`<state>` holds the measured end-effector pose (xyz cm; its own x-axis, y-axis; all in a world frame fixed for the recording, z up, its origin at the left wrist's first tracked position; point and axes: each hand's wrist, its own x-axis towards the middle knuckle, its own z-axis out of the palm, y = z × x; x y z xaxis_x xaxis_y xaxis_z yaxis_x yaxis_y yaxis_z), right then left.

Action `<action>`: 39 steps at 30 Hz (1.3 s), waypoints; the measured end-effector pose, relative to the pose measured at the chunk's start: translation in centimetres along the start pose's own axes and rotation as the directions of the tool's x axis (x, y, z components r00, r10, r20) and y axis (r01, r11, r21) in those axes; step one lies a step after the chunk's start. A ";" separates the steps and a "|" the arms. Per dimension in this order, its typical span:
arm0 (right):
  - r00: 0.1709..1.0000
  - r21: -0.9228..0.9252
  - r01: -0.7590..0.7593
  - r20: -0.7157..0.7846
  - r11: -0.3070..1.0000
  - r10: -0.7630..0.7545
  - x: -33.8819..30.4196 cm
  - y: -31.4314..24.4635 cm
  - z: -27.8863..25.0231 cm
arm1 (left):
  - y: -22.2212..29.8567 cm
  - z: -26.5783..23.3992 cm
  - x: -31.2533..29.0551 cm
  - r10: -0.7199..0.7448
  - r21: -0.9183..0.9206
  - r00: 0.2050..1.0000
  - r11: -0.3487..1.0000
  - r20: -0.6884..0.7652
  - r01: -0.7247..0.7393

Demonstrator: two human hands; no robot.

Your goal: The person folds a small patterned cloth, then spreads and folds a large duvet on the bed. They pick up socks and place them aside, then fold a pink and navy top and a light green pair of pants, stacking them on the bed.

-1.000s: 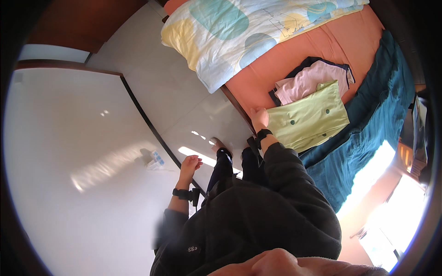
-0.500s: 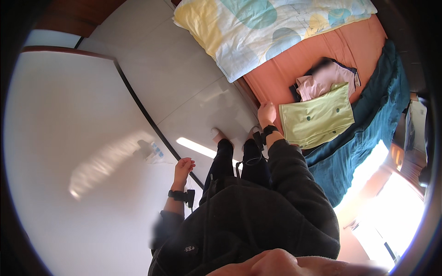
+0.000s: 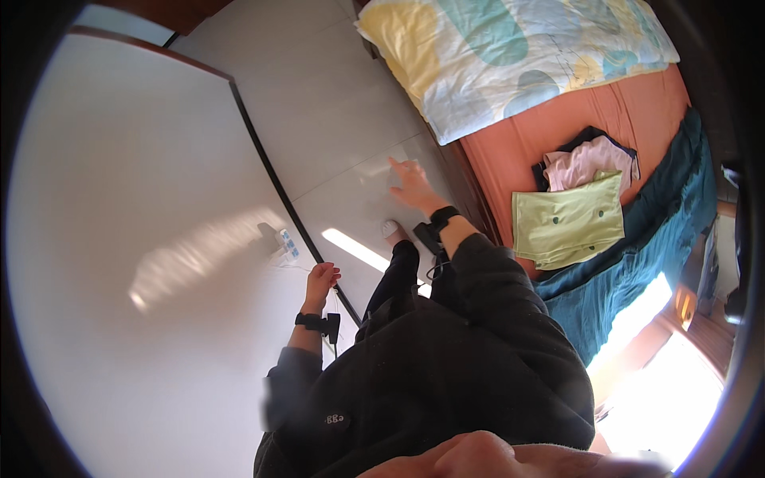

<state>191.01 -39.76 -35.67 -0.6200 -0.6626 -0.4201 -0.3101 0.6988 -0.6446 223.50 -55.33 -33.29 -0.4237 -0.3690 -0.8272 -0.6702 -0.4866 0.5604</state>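
Note:
My right hand [image 3: 414, 186] is over the floor beside the bed, fingers spread and holding nothing. On the orange bed sheet [image 3: 510, 147], to its right, lies a flat yellow-green garment [image 3: 572, 231] with small dark green spots. It partly covers a pink garment [image 3: 586, 163], and a dark cloth [image 3: 539, 175] shows around the pink one. My left hand [image 3: 321, 279] hangs low by the white surface on the left, its fingers loosely curled in with nothing visible in them. Both wrists wear black straps with small boxes.
A patterned quilt [image 3: 510, 64] covers the bed's far end, and a teal cloth [image 3: 637, 263] runs along its right side. On the left stands a large white panel [image 3: 143, 175] with a dark lower edge. A white power strip [image 3: 288, 245] with blue parts is near my left hand.
My right hand has left the bed edge by the yellow-green garment and moved left over the floor, its fingers opening out. The view has shifted, and my left hand stays curled.

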 end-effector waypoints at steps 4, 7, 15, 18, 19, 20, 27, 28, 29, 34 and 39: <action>0.977 0.193 -0.099 -0.168 0.976 0.132 -1.6 6.6 -3.7 | -1.9 -2.1 0.6 -0.059 -0.029 0.993 0.998 -0.100 0.056; 0.892 0.338 -0.114 -0.379 0.934 0.246 -5.2 11.4 -5.6 | -3.5 -3.4 1.0 -0.101 -0.047 0.983 0.994 -0.155 0.095; 0.720 0.560 -0.300 -0.399 0.772 0.569 -11.5 18.9 -9.7 | -5.0 -5.3 1.8 -0.145 -0.117 0.976 0.985 -0.160 0.127; 0.708 0.512 -0.332 -0.420 0.792 0.568 -11.8 20.0 -9.9 | -4.2 -5.2 2.2 -0.126 -0.129 0.980 0.986 -0.153 0.107; 0.709 0.513 -0.333 -0.417 0.791 0.568 -11.7 20.4 -9.7 | -3.8 -5.2 2.2 -0.120 -0.135 0.981 0.986 -0.155 0.099; 0.702 0.484 -0.374 -0.411 0.791 0.582 -11.5 20.9 -9.5 | -3.4 -5.2 2.3 -0.123 -0.137 0.978 0.985 -0.167 0.100; 0.684 0.418 -0.398 -0.458 0.817 0.568 -10.0 27.5 -7.3 | -1.7 -7.8 1.5 -0.039 -0.171 0.982 0.985 -0.185 0.007; 0.676 0.387 -0.433 -0.458 0.814 0.577 -10.0 28.1 -7.1 | -1.6 -8.4 1.3 -0.034 -0.201 0.979 0.979 -0.199 -0.007; 0.628 0.356 -0.520 -0.457 0.776 0.630 -10.2 28.4 -7.0 | -1.6 -9.0 1.3 -0.061 -0.216 0.971 0.976 -0.230 0.010; 0.713 0.179 -0.564 -0.386 0.806 0.585 -12.9 25.1 -8.9 | 0.0 -10.5 2.9 -0.050 -0.300 0.964 0.953 -0.261 -0.032; 0.595 0.634 -0.557 -0.147 0.537 0.790 -12.2 20.8 -12.2 | 4.7 -9.4 6.9 -0.027 -0.280 0.985 0.960 -0.169 -0.022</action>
<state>183.29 -13.84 -36.15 -0.7200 0.1980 -0.6651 0.6353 0.5737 -0.5169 223.16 -67.63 -35.94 -0.2963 -0.4845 -0.8231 -0.4632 -0.6808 0.5674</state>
